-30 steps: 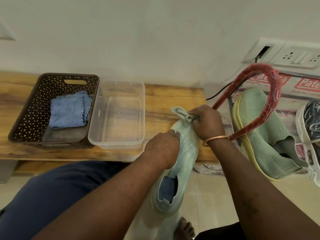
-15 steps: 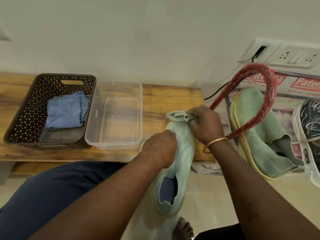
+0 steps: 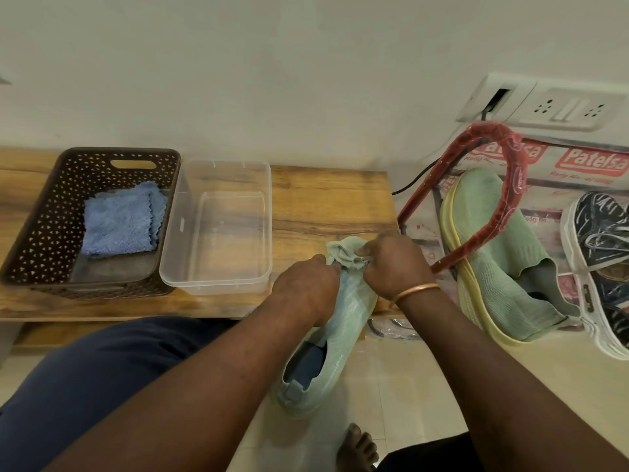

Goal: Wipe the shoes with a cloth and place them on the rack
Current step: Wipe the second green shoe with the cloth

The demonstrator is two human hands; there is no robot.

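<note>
A pale green knit shoe [image 3: 335, 338] is held toe-up over the floor at the front edge of a wooden bench [image 3: 326, 202]. My left hand [image 3: 306, 287] grips its upper from the left. My right hand [image 3: 391, 267] pinches a bunched pale green cloth [image 3: 343, 252] against the toe. The matching green shoe [image 3: 503, 267] with a yellow sole leans on the red-wrapped rack [image 3: 510, 185] at the right. A dark patterned sneaker [image 3: 599, 253] sits on the rack beside it.
A brown perforated basket [image 3: 44, 233] holding a folded blue cloth [image 3: 122, 221] stands on the bench at the left, next to a clear plastic tub [image 3: 218, 281]. A wall socket panel [image 3: 544, 103] with a black cable is above the rack. A bare foot [image 3: 357, 447] rests on the tiled floor.
My right hand has slid the cloth a little down and left over the toe of the shoe. My left hand keeps its grip on the shoe.
</note>
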